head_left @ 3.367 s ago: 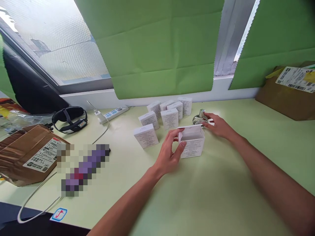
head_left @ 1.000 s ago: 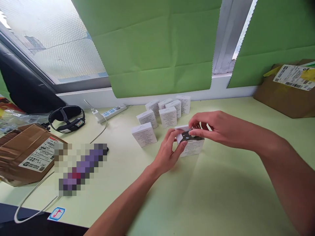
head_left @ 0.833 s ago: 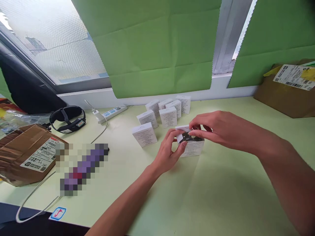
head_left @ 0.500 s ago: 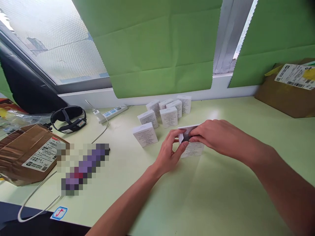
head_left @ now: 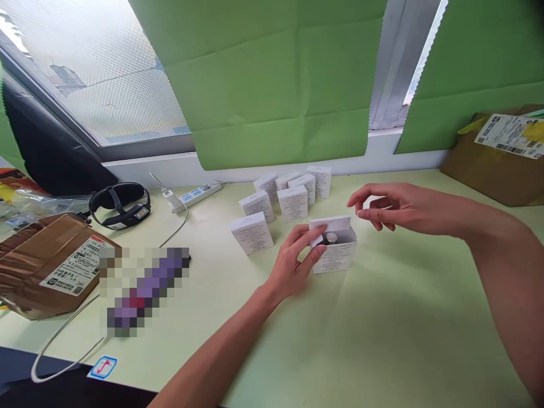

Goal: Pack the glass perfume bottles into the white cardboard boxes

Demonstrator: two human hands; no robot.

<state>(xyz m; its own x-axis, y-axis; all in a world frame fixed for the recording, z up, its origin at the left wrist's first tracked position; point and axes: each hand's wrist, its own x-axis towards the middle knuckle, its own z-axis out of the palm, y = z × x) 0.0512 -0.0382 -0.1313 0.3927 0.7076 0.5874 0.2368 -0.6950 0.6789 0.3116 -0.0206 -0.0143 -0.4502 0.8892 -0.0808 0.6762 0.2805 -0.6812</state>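
A small white printed box (head_left: 334, 259) stands upright on the table with its lid flap raised at the back. Inside its opening shows a round silvery object (head_left: 331, 238) whose kind I cannot make out. My left hand (head_left: 294, 259) grips the box at its left side, thumb at the front edge and fingers by the flap. Above and right of the box, my right hand (head_left: 389, 208) hovers with loosely curled, parted fingers and nothing in them. Several similar closed white boxes (head_left: 293, 205) stand behind, one of them (head_left: 252, 233) nearest my left hand.
At left are a cardboard box (head_left: 55, 266), a black headset (head_left: 119, 207), a power strip (head_left: 195, 195) with a white cable and a pixelated purple item (head_left: 148, 292). Another cardboard box (head_left: 497, 161) sits at the far right. Green sheets (head_left: 280, 85) hang over the window.
My right hand has come out of the box's opening and moved up and to the right, uncovering the silvery object inside. My left hand stays on the box.
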